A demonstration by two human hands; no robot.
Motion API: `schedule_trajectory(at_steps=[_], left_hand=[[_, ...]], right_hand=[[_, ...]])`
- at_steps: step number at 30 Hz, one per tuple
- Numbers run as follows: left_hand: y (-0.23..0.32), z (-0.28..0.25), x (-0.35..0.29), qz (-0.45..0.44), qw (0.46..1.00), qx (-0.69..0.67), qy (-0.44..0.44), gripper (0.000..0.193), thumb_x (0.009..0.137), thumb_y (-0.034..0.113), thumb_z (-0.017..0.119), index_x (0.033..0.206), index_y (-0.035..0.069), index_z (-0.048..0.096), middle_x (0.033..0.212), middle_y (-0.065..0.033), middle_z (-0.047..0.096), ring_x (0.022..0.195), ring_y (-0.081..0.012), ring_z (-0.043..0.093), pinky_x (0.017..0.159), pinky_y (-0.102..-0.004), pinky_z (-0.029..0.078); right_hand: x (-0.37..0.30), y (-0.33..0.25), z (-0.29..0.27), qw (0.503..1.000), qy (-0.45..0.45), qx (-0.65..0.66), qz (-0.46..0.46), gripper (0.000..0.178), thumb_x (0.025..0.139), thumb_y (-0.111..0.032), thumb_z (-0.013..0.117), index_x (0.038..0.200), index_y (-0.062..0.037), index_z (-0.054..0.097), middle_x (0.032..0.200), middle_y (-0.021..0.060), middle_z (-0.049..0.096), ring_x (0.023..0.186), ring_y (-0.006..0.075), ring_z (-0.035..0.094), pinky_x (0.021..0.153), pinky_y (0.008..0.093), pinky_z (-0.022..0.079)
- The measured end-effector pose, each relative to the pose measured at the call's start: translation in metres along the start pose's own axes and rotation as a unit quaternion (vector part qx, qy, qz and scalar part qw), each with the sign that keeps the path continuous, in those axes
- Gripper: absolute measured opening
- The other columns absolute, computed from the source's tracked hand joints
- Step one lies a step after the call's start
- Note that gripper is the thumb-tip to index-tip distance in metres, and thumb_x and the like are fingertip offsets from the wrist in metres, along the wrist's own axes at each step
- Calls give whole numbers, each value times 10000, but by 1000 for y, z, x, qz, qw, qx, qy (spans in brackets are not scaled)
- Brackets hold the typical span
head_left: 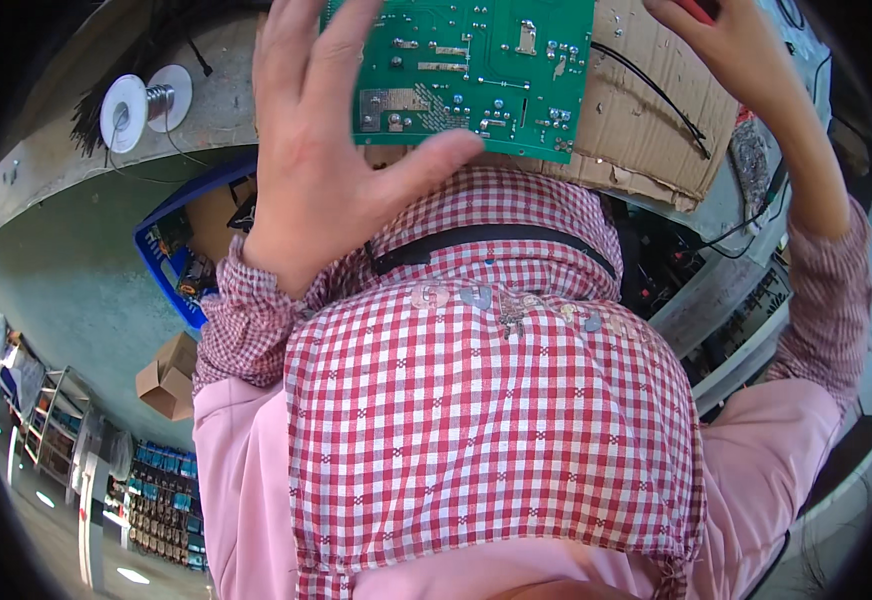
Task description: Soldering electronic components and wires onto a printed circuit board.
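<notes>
A green circuit board [501,85] with solder joints and silvery pads facing up lies at the top middle, on a sheet of cardboard. Over its left edge is my left hand [321,140], open, fingers stretched and thumb spread toward the board's near edge. Whether it touches the board I cannot tell. At the upper right, my right hand [731,45] is closed around a red object [694,10], perhaps a handle. Most of that object lies beyond the top edge, so its kind is hidden.
The brown cardboard [646,110] carries a black cable [646,82]. A solder wire spool [146,108] stands on the bench at left, beside dark thin wires [91,125]. Below the bench edge are a blue bin [171,245] of parts and a cardboard box [168,378].
</notes>
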State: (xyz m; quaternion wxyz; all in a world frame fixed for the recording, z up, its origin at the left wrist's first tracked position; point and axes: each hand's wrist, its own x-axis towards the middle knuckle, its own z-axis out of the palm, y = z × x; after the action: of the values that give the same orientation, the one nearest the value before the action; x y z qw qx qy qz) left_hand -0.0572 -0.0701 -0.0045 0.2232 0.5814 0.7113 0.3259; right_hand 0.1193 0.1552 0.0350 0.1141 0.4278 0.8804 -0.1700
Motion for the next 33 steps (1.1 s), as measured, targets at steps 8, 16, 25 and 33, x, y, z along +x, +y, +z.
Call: schedule_trajectory(at_steps=[8,16,25,33], left_hand=[[-12,-9,-46,-127,958,-220,135,533,908,226,560,1334,-45,389,1321,-193,448,1210,-278,453,1010,-352,346],[-11,2,-58,-246,729,-625,132,488,947,246,490,1341,-26,399,1306,-109,477,1192,-184,446,1015,-318,331],[20,-51,-70,-42,684,-706,181,511,953,354,403,1327,7,422,1327,-107,460,1238,-216,400,1053,-390,288],[-14,-156,1,138,746,-626,183,714,923,553,318,1380,7,361,1443,-123,344,1333,-250,275,1098,-407,178]], right_hand=[[0,-22,14,998,60,21,-2,316,827,-238,663,1010,20,660,967,176,615,783,237,637,662,339,490],[-30,-39,41,882,-4,453,-127,343,944,-276,525,1140,-4,601,1071,92,621,958,139,555,864,256,425],[-115,-116,-48,825,45,451,-338,423,851,-283,671,1197,-49,602,1303,142,492,1129,223,543,879,316,503],[-65,-215,-148,873,205,205,-393,444,842,-207,676,1260,-117,556,1238,91,580,1076,211,605,879,326,521]])
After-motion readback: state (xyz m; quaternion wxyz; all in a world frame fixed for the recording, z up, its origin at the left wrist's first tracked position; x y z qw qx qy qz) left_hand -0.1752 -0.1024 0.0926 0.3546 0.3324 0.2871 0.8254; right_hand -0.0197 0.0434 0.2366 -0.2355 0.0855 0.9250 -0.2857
